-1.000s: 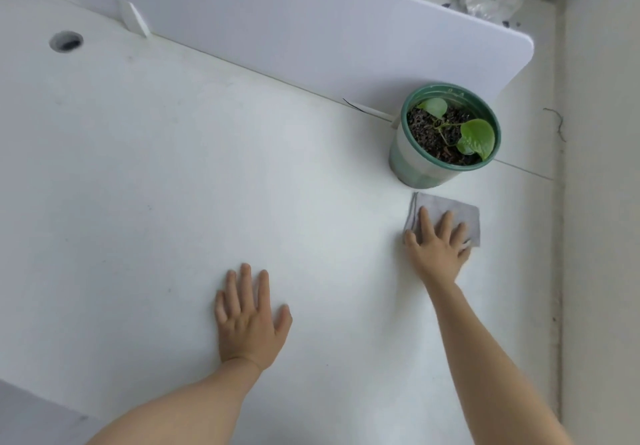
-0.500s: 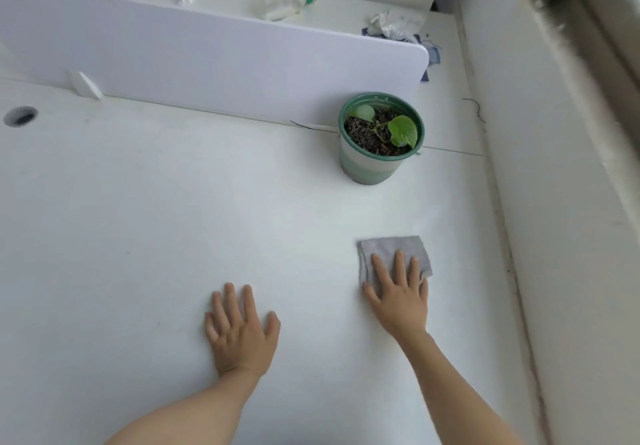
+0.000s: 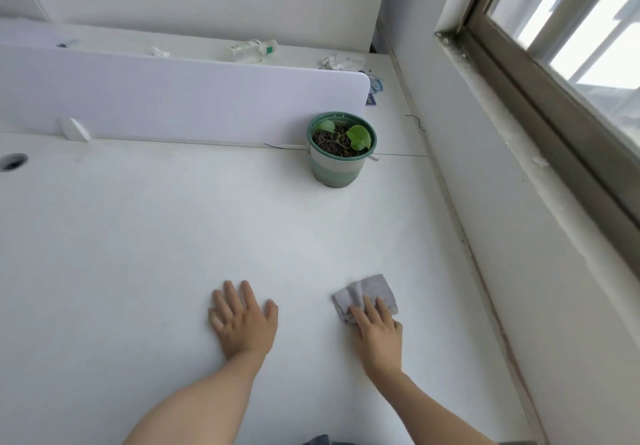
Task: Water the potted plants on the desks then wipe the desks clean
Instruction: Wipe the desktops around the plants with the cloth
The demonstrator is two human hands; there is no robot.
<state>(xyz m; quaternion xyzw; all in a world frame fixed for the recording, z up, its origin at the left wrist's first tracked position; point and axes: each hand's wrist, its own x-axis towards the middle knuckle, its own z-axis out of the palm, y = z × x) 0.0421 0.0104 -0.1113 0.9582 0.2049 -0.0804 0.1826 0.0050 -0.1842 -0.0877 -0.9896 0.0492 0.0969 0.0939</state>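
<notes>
— What are we working with here?

— One grey cloth [image 3: 367,294], folded small and lying on the white tabletop [image 3: 145,236], near the front edge and toward the window side. Our right hand [image 3: 379,335] lies flat on its near half with the fingers spread, pressing down, not pinching; that grip is apart. The left hand [image 3: 242,320] is flat on the bare tabletop just beside it, fingers apart too, clamped on nothing.

— How do we expect the cloth to handle?

— Soft and light, we judge. It is rumpled at the far edge, so it will bunch and slide under the palm if we push unevenly. Flat pressure through the whole hand suits it best; to lift it we would pinch a folded edge.

— And the pot?

— One potted plant [image 3: 341,150], upright at the back of the tabletop against the white divider [image 3: 180,98], well apart from the cloth. It looks stiff-walled and weighted by soil, with a few tender leaves. If we move it to wipe underneath, we should take it around the wall, low down, never by the plant.

— Anything else to count?

— Two hands, one cloth, one pot, one divider. Beyond the divider lie one small bottle [image 3: 254,50] on its side and some crumpled scraps; we cannot tell what they are. One cable hole [image 3: 13,161] sits at the far left.
</notes>
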